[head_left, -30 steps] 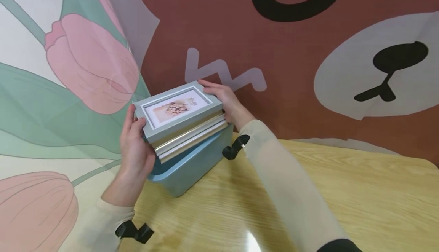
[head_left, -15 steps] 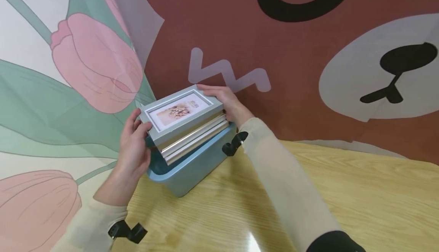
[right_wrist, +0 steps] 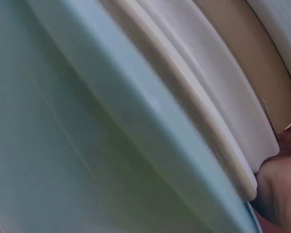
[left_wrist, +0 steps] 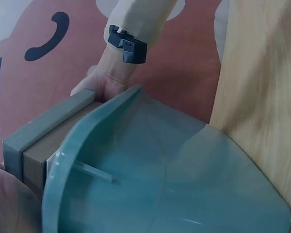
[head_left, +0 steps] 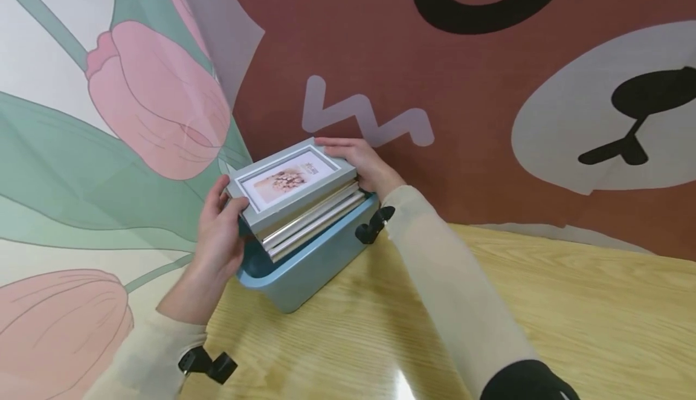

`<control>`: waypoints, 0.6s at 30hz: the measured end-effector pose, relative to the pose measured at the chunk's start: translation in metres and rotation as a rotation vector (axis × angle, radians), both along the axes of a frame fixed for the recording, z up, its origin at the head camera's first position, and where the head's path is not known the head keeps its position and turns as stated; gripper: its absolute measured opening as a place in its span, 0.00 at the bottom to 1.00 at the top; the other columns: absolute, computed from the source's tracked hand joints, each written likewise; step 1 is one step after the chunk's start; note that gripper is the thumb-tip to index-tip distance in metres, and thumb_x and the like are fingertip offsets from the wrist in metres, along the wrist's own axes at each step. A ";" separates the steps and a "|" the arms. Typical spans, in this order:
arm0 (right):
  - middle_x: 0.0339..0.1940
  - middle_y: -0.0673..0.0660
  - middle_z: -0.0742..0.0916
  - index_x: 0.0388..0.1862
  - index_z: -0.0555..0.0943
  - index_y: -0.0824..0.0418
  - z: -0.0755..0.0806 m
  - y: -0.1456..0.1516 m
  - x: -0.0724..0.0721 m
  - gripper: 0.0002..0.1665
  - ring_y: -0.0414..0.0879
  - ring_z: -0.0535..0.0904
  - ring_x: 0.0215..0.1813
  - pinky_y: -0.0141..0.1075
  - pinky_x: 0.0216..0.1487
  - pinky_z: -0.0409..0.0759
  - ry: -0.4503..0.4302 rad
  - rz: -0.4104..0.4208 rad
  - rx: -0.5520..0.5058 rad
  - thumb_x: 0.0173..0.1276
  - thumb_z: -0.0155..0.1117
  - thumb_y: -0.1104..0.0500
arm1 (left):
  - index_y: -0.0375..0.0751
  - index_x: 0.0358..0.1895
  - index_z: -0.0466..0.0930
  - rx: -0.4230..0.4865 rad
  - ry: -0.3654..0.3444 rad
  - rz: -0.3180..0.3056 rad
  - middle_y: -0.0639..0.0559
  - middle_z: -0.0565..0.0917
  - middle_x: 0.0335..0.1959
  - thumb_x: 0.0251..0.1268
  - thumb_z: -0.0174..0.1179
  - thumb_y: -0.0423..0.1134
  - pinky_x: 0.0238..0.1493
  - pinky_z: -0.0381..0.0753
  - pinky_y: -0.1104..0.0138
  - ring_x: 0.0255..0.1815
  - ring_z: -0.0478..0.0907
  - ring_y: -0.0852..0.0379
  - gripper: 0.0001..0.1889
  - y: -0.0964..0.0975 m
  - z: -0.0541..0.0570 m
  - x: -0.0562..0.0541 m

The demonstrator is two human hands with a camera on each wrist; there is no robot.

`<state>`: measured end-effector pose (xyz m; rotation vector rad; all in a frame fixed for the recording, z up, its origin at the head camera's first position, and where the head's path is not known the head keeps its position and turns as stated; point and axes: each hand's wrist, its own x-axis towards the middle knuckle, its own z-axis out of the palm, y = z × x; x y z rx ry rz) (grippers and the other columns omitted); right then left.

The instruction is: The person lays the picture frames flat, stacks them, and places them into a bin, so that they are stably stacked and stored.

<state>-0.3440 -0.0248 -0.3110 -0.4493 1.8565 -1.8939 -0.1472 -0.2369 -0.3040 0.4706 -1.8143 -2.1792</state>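
Both hands hold a stack of picture frames between them, tilted over a blue plastic bin (head_left: 304, 282). On top lies a grey-blue picture frame (head_left: 350, 172) with a flower print. Beneath it show tan and silvery frame edges (head_left: 315, 216). At the stack's left end my left hand (head_left: 220, 237) grips it, thumb on the top frame's edge. My right hand (head_left: 372, 167) grips the far right end, fingers over the top corner. The right wrist view shows the lower frame edges (right_wrist: 218, 82) close beside the bin's rim (right_wrist: 150, 107); contact is unclear.
The bin stands on a wood-grain table (head_left: 489, 315), near the corner of two walls. Behind is a brown wall covering (head_left: 462, 86) with a cartoon animal; at left, a tulip-printed one (head_left: 157, 98). Dark wrist cameras (head_left: 375, 225) project from the sleeves.
The stack has sunk a little toward the bin, its left end now lower over the opening. Both hands have kept their grip and moved down with it. The view has shifted slightly.
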 end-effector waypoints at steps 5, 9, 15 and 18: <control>0.80 0.49 0.78 0.71 0.84 0.39 -0.005 0.005 -0.001 0.21 0.52 0.76 0.75 0.48 0.76 0.80 -0.026 0.014 0.026 0.84 0.61 0.51 | 0.57 0.90 0.44 0.013 -0.012 0.005 0.47 0.48 0.89 0.83 0.44 0.30 0.85 0.66 0.56 0.83 0.60 0.49 0.40 0.003 -0.006 -0.005; 0.81 0.49 0.77 0.71 0.84 0.38 -0.006 0.007 -0.001 0.21 0.53 0.77 0.74 0.48 0.72 0.83 -0.035 0.025 0.041 0.84 0.61 0.50 | 0.54 0.90 0.42 0.020 -0.016 0.007 0.47 0.47 0.90 0.82 0.42 0.30 0.84 0.65 0.59 0.83 0.58 0.50 0.39 0.006 -0.008 -0.009; 0.82 0.50 0.75 0.73 0.83 0.37 -0.007 0.009 -0.003 0.23 0.55 0.78 0.73 0.48 0.69 0.85 -0.061 0.058 0.048 0.84 0.60 0.52 | 0.54 0.91 0.37 0.023 -0.064 -0.011 0.54 0.38 0.92 0.82 0.39 0.30 0.87 0.57 0.61 0.87 0.50 0.53 0.40 0.009 -0.008 -0.013; 0.85 0.50 0.72 0.76 0.80 0.38 -0.008 0.011 -0.004 0.27 0.56 0.74 0.76 0.51 0.74 0.81 -0.053 0.090 0.066 0.82 0.61 0.55 | 0.54 0.91 0.36 0.017 -0.088 -0.016 0.52 0.36 0.93 0.82 0.39 0.30 0.88 0.55 0.61 0.87 0.48 0.53 0.40 0.010 -0.010 -0.016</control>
